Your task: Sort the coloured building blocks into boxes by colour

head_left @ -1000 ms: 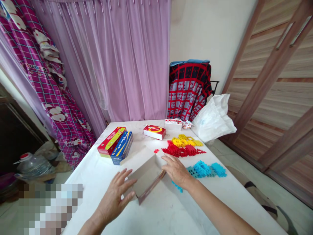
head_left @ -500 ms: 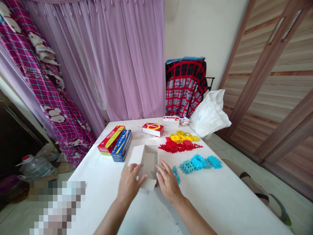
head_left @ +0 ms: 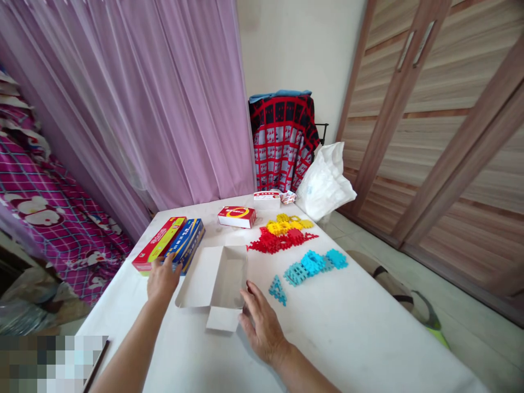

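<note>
Head view: at lower centre I see an open box (head_left: pixel 228 277), likely light, easily bent card, best held by opposite walls. The right hand (head_left: pixel 262 326), fingers spread, touches its right edge; whether the left hand (head_left: pixel 162 278) grips the blue box (head_left: pixel 190 240), left of centre, I cannot tell.

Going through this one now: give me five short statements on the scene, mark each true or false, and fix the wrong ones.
1. The right hand is at the open white box. True.
2. The left hand is at the plastic bag. False: it is at the blue box.
3. The yellow pieces lie farther from the person than the red pieces. True.
4. The open white box lies upside down. False: its opening faces up.
5. The red-and-yellow box is beside the blue box. True.
</note>
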`<action>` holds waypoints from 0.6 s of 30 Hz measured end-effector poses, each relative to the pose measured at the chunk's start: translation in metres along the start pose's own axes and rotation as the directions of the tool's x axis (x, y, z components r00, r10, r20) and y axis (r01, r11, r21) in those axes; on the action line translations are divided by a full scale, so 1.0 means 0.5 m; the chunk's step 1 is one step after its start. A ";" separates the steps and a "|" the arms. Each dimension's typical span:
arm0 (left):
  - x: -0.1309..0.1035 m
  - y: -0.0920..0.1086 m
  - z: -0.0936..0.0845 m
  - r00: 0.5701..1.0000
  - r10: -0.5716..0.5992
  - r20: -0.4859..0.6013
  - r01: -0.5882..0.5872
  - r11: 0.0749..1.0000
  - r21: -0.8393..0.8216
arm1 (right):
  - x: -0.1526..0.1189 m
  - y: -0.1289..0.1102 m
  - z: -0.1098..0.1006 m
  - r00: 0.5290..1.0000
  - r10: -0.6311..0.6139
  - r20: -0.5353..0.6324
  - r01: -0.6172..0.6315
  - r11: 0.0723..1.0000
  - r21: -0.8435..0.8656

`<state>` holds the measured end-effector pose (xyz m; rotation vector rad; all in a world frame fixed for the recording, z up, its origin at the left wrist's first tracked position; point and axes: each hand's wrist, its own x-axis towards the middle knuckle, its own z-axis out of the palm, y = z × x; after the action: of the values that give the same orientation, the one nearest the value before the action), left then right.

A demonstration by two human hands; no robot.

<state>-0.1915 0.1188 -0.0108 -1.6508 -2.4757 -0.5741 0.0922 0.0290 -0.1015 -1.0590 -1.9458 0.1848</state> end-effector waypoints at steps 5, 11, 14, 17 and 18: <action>0.018 -0.014 -0.040 0.998 0.002 -0.061 -0.008 0.995 -0.095 | 0.008 0.003 -0.001 1.000 0.026 0.010 -0.027 0.999 0.048; -0.165 0.021 -0.067 0.702 0.636 -0.320 -0.696 0.709 -0.117 | 0.013 0.010 -0.008 0.998 -0.012 -0.054 0.018 0.993 0.116; -0.251 0.051 -0.045 0.485 0.846 -0.223 -0.863 0.504 0.036 | 0.005 0.015 -0.025 0.997 -0.001 -0.074 0.010 0.992 0.124; -0.284 0.074 -0.023 0.503 0.841 -0.202 -0.852 0.522 0.051 | -0.011 0.024 -0.050 0.996 0.019 -0.090 -0.010 0.995 0.104; -0.287 0.081 -0.018 0.530 0.824 -0.201 -0.837 0.546 0.030 | -0.017 0.030 -0.059 0.995 0.024 -0.099 -0.015 0.996 0.093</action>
<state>-0.0981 0.0048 -0.0351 -2.3698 -1.2384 -0.6155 0.1256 0.0245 -0.0967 -1.0083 -1.8200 0.2257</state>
